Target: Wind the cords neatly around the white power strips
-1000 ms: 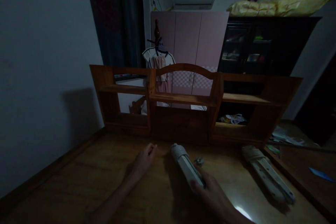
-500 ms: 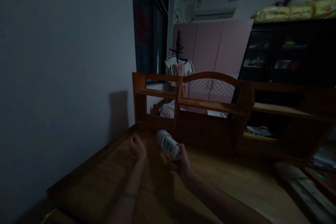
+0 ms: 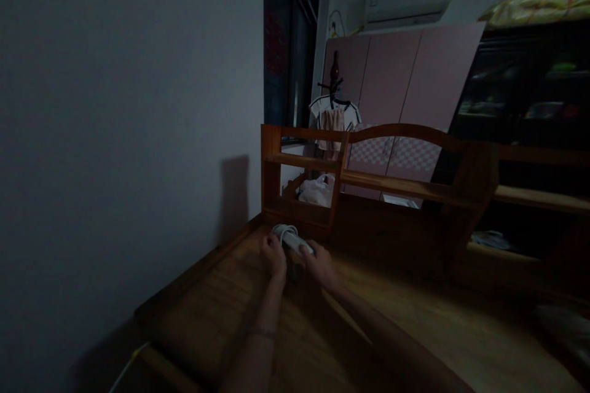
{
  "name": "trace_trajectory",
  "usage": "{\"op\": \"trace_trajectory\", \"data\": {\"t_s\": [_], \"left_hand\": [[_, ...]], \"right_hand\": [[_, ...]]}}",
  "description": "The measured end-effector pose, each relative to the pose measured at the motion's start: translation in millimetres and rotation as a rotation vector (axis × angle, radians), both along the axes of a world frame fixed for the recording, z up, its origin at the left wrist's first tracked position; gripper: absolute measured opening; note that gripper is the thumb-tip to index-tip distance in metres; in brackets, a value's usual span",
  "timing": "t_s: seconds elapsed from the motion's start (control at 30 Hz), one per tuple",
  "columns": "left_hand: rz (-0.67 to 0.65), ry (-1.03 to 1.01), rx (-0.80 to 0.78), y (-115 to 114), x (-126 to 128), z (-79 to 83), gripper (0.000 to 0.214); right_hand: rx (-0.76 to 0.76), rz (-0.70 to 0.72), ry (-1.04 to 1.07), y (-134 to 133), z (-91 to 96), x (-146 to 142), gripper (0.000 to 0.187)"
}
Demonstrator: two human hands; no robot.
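My right hand (image 3: 319, 265) grips the near end of a white power strip (image 3: 297, 242), a long slim block whose outlets I cannot make out in the dim light. Around its far end, loops of white cord (image 3: 286, 230) are wound. Beside those loops is my left hand (image 3: 273, 255), its fingers curled closed at the cord; the exact grip is partly hidden. Both hands are above a wooden bed board (image 3: 221, 295).
A wooden headboard with shelves (image 3: 396, 181) stands ahead, holding a white plastic bag (image 3: 318, 190) near its left bay. On the left runs a pale wall (image 3: 138, 104). Pink wardrobe doors (image 3: 387, 80) and a coat stand (image 3: 335, 67) are behind.
My left hand has come over to the corded end of the strip, from apart to beside it. The strip has turned in my right hand. The view has swung left.
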State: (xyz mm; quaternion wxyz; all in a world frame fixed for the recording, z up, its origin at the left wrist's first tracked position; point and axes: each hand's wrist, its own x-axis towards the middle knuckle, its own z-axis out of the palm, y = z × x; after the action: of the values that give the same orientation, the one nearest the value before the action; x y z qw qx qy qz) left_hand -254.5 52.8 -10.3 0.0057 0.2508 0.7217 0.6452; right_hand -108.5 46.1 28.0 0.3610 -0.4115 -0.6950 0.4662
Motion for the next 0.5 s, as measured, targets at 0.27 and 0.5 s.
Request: {"op": "trace_trajectory", "data": {"t_s": [0.27,0.5], "left_hand": [[-0.033,0.006,0.010,-1,9,3.3,0.040],[-0.014,0.033,0.009,2,10,0.1,0.036]], "right_hand": [[0.460,0.092,-0.537,-19,6.0,35,0.050],[0.917,0.071,-0.831,-38,17.3,111,0.046]]}}
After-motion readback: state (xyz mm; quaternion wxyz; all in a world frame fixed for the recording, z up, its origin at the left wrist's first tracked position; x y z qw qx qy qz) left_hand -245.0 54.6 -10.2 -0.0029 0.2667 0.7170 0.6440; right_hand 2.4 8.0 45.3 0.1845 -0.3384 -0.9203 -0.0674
